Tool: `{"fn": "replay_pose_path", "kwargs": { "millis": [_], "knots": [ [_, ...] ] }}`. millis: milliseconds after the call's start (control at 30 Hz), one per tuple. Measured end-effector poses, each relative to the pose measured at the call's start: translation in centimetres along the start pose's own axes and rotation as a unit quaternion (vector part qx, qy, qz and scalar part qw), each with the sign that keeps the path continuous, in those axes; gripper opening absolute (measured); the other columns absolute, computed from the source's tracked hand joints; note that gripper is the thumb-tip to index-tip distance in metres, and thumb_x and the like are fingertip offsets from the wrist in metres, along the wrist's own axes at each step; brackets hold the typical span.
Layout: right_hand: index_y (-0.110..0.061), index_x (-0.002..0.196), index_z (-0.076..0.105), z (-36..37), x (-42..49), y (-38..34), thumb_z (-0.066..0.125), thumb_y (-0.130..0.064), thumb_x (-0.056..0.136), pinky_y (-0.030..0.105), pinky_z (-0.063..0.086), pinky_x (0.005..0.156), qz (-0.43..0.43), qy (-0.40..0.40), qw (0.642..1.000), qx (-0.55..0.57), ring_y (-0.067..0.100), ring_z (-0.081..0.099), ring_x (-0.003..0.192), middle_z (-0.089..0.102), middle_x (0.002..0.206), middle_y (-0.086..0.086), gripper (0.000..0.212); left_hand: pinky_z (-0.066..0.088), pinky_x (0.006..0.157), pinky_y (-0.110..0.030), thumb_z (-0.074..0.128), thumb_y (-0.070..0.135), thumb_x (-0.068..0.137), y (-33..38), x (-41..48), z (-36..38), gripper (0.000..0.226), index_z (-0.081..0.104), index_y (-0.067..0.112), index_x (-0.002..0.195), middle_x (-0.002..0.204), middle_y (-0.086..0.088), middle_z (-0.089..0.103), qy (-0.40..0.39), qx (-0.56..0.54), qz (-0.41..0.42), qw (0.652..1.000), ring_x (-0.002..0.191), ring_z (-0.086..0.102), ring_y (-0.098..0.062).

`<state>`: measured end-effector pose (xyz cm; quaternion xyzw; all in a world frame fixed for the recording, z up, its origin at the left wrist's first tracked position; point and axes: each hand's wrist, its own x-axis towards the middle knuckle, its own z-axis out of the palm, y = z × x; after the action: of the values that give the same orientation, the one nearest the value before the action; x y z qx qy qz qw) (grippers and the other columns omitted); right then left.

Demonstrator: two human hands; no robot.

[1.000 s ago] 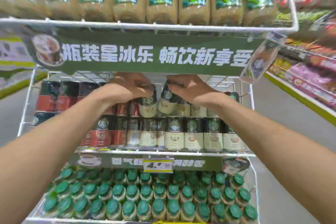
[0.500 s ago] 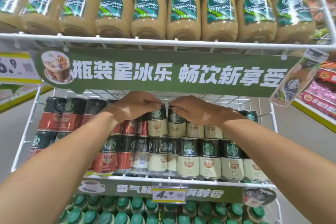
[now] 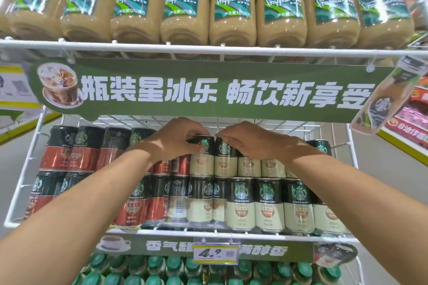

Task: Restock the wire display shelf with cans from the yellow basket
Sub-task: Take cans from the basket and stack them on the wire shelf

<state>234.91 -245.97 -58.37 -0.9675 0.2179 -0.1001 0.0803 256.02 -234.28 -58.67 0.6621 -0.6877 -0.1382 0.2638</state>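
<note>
Just below the green banner [image 3: 208,90] that is hanging from the wire display shelf [image 3: 208,50], both hands are reaching in to the upper tier of stacked cans. The left hand [image 3: 173,143] is curling its fingers over the dark top of a cream can [image 3: 202,159], its grip clamped on the rim. The right hand [image 3: 252,143] is doing the same to the neighbouring cream can [image 3: 225,159], fingertips pinching the top. The two cans are standing upright and touching, under the middle of the banner, on top of a lower row of cream cans [image 3: 268,206]. Under the banner's left end, red cans [image 3: 69,157] are standing two tiers high. Above the banner, pale coffee bottles [image 3: 231,7] are lining the top tier. Far below it, a yellow price tag [image 3: 215,253] is hanging over green-capped bottles [image 3: 173,266].
</note>
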Motion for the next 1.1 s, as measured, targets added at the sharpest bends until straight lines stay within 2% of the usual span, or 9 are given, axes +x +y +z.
{"fn": "replay_pose_path", "kwargs": {
  "millis": [200,467,667,767,833,900,967,1033,1100],
  "knots": [
    [-0.012,0.136,0.066,-0.1,-0.2,-0.1,0.049,-0.016,0.108,0.037,0.051,0.104,-0.002,0.008,1.0,0.004,0.022,0.067,0.116,0.07,0.133,0.006,0.032,0.042,0.115,-0.031,0.077,0.03,0.091,-0.4,-0.5,0.7,0.046,0.065,0.028,0.135,0.136,0.011,0.066,0.028,0.037,0.028,0.999,0.126,0.06,-0.009],
    [-0.014,0.134,0.067,-0.1,-1.1,-1.7,0.049,-0.016,0.108,0.037,0.052,0.103,0.034,0.027,0.999,-0.025,0.022,0.07,0.113,0.072,0.129,0.006,0.032,0.043,0.117,-0.038,0.072,0.032,0.095,0.6,-1.2,1.2,0.048,0.059,0.024,0.141,0.141,0.01,0.063,0.031,0.091,0.011,0.995,0.13,0.058,-0.01],
    [-0.013,0.126,0.064,0.0,-4.3,-2.2,0.038,-0.039,0.11,0.041,0.052,0.105,0.086,0.07,0.993,-0.041,0.026,0.067,0.115,0.07,0.127,0.007,0.04,0.041,0.108,-0.032,0.067,0.047,0.095,1.2,-2.7,2.2,0.05,0.06,0.023,0.139,0.142,0.003,0.062,0.15,0.134,-0.034,0.979,0.129,0.058,-0.022],
    [-0.022,0.132,0.061,0.0,-6.1,-2.7,0.033,-0.05,0.108,0.033,0.047,0.105,0.126,0.074,0.989,-0.026,0.02,0.062,0.124,0.064,0.135,-0.004,0.046,0.05,0.087,-0.027,0.054,0.058,0.099,1.5,-5.0,2.7,0.046,0.059,0.028,0.134,0.125,-0.001,0.068,0.14,0.165,-0.043,0.975,0.096,0.067,-0.017],
    [-0.026,0.129,0.059,-0.1,-7.6,-3.6,0.028,-0.06,0.105,0.036,0.046,0.105,0.153,0.063,0.986,-0.022,0.02,0.061,0.121,0.063,0.133,-0.005,0.052,0.056,0.069,-0.027,0.043,0.06,0.102,2.0,-6.9,2.9,0.047,0.056,0.025,0.13,0.089,0.001,0.066,0.089,0.216,-0.04,0.972,0.066,0.062,-0.008],
    [-0.025,0.134,0.057,-0.2,-9.4,-4.7,0.022,-0.066,0.103,0.041,0.046,0.107,0.159,0.042,0.985,-0.057,0.023,0.06,0.121,0.061,0.136,0.001,0.062,0.048,0.056,-0.026,0.027,0.069,0.1,3.4,-8.6,3.3,0.055,0.056,0.022,0.1,0.069,0.005,0.055,0.048,0.242,-0.028,0.969,0.053,0.052,-0.008],
    [-0.023,0.143,0.051,-0.2,-11.5,-5.7,0.017,-0.068,0.101,0.048,0.047,0.108,0.175,0.009,0.98,-0.092,0.028,0.061,0.12,0.063,0.136,0.008,0.071,0.044,0.059,-0.031,0.015,0.079,0.095,5.5,-10.0,3.5,0.072,0.051,0.019,0.079,0.071,0.005,0.055,0.021,0.241,-0.016,0.97,0.059,0.052,-0.011],
    [-0.018,0.136,0.057,-0.3,-13.7,-6.6,0.013,-0.071,0.1,0.051,0.05,0.102,0.195,0.002,0.975,-0.11,0.033,0.064,0.108,0.07,0.112,0.012,0.078,0.046,0.068,-0.038,0.011,0.082,0.091,7.8,-11.2,3.8,0.076,0.053,0.02,0.082,0.081,0.001,0.058,-0.005,0.235,0.001,0.972,0.072,0.056,-0.014],
    [-0.02,0.139,0.055,-0.2,-16.0,-7.3,0.014,-0.075,0.098,0.054,0.045,0.106,0.21,0.022,0.969,-0.125,0.041,0.058,0.12,0.065,0.123,0.019,0.08,0.051,0.083,-0.046,0.012,0.081,0.091,9.9,-12.6,4.6,0.08,0.058,0.015,0.094,0.097,-0.006,0.064,-0.015,0.222,0.021,0.975,0.09,0.062,-0.023]
  ]
}}
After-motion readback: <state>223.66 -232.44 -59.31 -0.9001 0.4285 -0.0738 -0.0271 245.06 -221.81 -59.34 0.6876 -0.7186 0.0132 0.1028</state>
